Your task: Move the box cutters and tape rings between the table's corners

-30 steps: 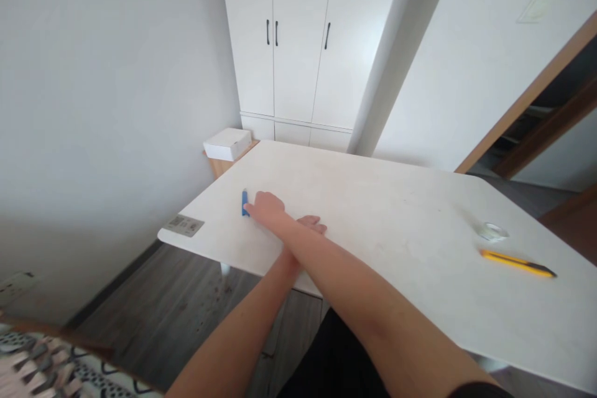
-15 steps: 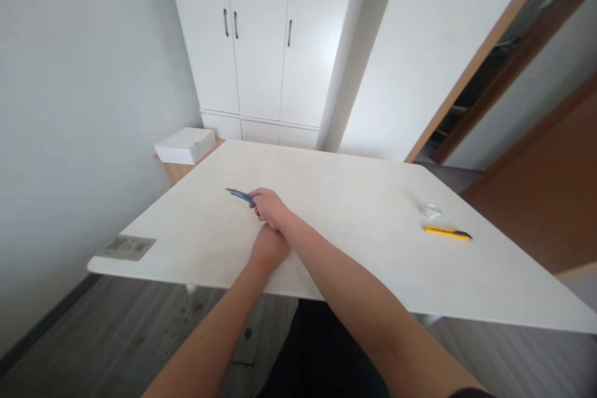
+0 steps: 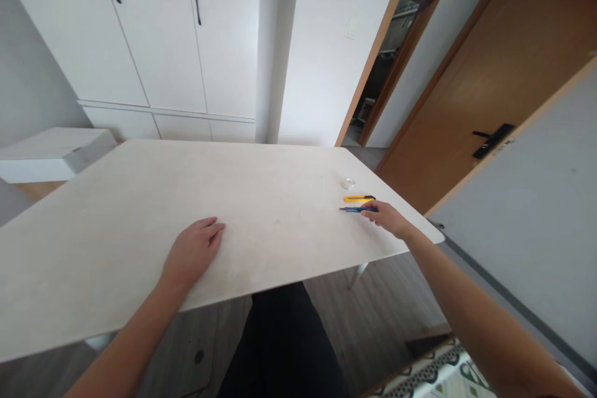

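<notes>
The right hand (image 3: 383, 216) has its grip closed around a blue cutter (image 3: 353, 209) near the right edge of the worktop (image 3: 261, 186), just beside a yellow cutter (image 3: 358, 199); a clear tape roll (image 3: 347, 183) lies farther back. Near the front edge, the left hand (image 3: 194, 250) rests, its grip slack, fingers loosely extended.

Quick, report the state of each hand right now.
Left hand: open, resting on the table, nothing visibly held.
Right hand: closed, holding the blue utility knife.
</notes>
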`<state>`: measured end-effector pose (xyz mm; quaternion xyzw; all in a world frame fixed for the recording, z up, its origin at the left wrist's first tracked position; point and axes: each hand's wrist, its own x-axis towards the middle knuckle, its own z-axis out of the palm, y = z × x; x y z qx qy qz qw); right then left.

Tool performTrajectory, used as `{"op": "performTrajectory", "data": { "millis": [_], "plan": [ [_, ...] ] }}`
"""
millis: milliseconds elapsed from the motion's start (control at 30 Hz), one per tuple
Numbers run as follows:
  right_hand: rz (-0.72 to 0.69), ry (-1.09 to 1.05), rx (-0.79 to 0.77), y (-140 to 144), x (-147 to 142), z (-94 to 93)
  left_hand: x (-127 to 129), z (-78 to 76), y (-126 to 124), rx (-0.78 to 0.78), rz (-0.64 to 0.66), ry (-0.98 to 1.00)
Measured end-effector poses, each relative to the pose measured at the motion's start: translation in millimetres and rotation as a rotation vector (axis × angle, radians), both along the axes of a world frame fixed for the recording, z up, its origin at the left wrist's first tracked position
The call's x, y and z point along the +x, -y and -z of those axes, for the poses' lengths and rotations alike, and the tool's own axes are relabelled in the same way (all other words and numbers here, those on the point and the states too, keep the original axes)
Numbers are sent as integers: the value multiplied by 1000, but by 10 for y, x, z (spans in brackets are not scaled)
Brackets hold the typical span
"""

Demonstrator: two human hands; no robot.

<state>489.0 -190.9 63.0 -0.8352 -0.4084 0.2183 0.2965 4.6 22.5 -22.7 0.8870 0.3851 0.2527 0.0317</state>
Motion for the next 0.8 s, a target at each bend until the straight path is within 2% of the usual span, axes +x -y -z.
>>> {"op": "performTrajectory", "data": {
  "millis": [100, 200, 333, 467, 567, 633, 733, 800],
  "plan": [
    [-10, 169, -19, 184, 479, 25, -4, 9, -15, -9, -2, -5],
    [-140, 401, -26, 209, 752, 133, -11, 17, -25, -18, -9, -8],
    [-286, 617, -21, 182, 917, 293, -19, 12, -26, -28, -7, -12],
    [-307, 730, -30, 187, 927, 340, -15, -2, -20, -31, -23, -11],
    [-285, 779, 2, 112, 759, 307, -10, -8, -14, -29, -26, -12],
    [-326, 776, 90, -30, 503, 280, -8, -13, -6, -26, -25, -12],
    [-460, 676, 234, -360, -113, 279, -8, -29, 13, -23, -25, -7],
    [-562, 595, 268, -596, -600, 318, -8, -42, 26, -23, -28, -2]
  ]
}}
